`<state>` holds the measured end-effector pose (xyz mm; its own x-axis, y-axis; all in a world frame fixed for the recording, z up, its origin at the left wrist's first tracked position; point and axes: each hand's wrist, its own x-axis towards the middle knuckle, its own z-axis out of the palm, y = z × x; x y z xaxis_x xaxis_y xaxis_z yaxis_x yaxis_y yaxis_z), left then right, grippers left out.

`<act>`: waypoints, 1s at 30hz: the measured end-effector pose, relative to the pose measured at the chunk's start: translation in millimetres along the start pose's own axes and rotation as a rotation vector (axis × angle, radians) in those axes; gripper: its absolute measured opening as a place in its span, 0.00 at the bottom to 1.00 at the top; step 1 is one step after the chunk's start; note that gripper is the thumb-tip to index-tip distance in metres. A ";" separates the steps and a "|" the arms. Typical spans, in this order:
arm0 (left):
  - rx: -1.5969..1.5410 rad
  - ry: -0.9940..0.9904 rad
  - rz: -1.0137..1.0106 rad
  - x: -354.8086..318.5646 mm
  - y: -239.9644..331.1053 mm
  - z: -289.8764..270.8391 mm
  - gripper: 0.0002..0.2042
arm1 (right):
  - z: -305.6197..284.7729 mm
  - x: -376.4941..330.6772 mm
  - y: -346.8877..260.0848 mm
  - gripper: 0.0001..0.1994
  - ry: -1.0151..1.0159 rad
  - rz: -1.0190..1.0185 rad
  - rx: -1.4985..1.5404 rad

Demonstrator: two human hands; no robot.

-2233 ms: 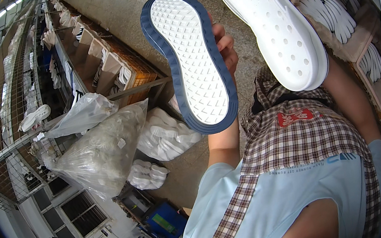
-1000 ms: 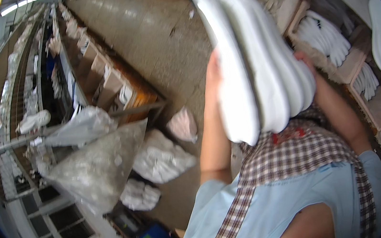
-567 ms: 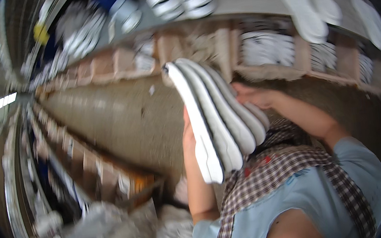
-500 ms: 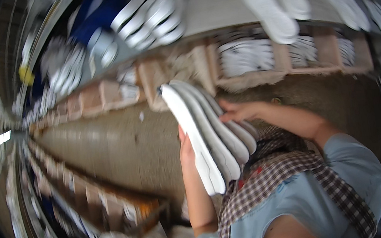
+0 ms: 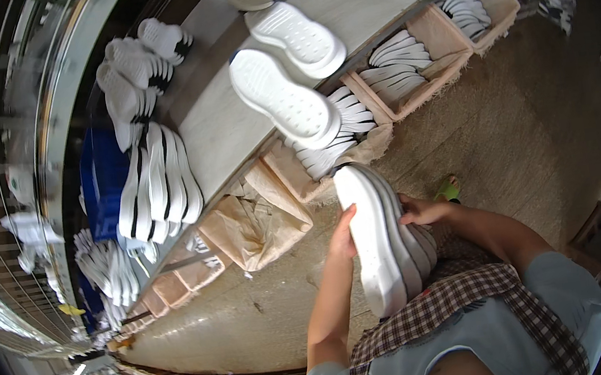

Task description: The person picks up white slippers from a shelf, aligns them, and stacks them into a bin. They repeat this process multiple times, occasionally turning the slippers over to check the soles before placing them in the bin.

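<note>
A stack of several white shoe soles [image 5: 374, 242] is held up in front of my checked apron, standing nearly on end. My left hand [image 5: 343, 233] closes around its left edge, with the thumb on the front sole. On the other side, my right hand [image 5: 422, 211] grips the rear soles, its fingers partly hidden behind them. Just beyond the stack, a pair of white soles rests on the bench: a front sole [image 5: 285, 98] overhanging the edge and another sole [image 5: 296, 40] behind it.
Along the grey bench [image 5: 212, 123] stand stacked white soles with black edging [image 5: 156, 184] beside a blue bin [image 5: 103, 179]. Below it runs a row of cloth-lined boxes, one lined box [image 5: 256, 224] near my left hand and another box holding soles [image 5: 407, 71]. A green shoe [image 5: 448, 187] shows on the floor.
The view has swung round, so the bench now runs diagonally and lies closer. Both hands keep hold of the sole stack, which looks less fanned out and appears farther right.
</note>
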<state>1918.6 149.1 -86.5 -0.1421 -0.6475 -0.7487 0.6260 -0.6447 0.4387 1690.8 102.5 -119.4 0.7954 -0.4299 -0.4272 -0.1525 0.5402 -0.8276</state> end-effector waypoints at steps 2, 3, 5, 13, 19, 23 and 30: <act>0.114 -0.036 -0.053 31.1 1.4 32.1 0.30 | -28.7 -17.8 3.4 0.51 0.072 -0.008 0.073; 0.121 -0.147 -0.077 45.8 2.7 49.0 0.30 | -41.4 -27.5 3.0 0.51 0.093 -0.043 0.158; 0.139 -0.213 -0.109 77.2 10.6 82.5 0.30 | -64.2 -37.9 -0.4 0.52 0.171 -0.079 0.249; 0.517 -0.365 0.027 174.1 1.1 206.6 0.44 | -151.6 -75.5 -1.7 0.61 0.635 -0.358 0.311; 0.787 -0.335 -0.002 227.0 -0.5 283.0 0.45 | -204.4 -97.8 9.8 0.62 0.723 -0.512 0.340; 0.813 -0.326 0.058 266.7 8.2 320.5 0.40 | -242.2 -88.6 6.2 0.60 0.763 -0.647 0.340; 0.941 -0.255 0.574 359.9 107.7 343.7 0.40 | -315.5 -51.9 5.4 0.40 1.008 -0.765 0.363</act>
<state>1671.4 -293.0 -137.8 -0.2395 -0.9408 -0.2399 -0.1617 -0.2049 0.9653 1463.6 -100.5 -216.6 -0.1976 -0.9740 -0.1110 0.4290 0.0159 -0.9032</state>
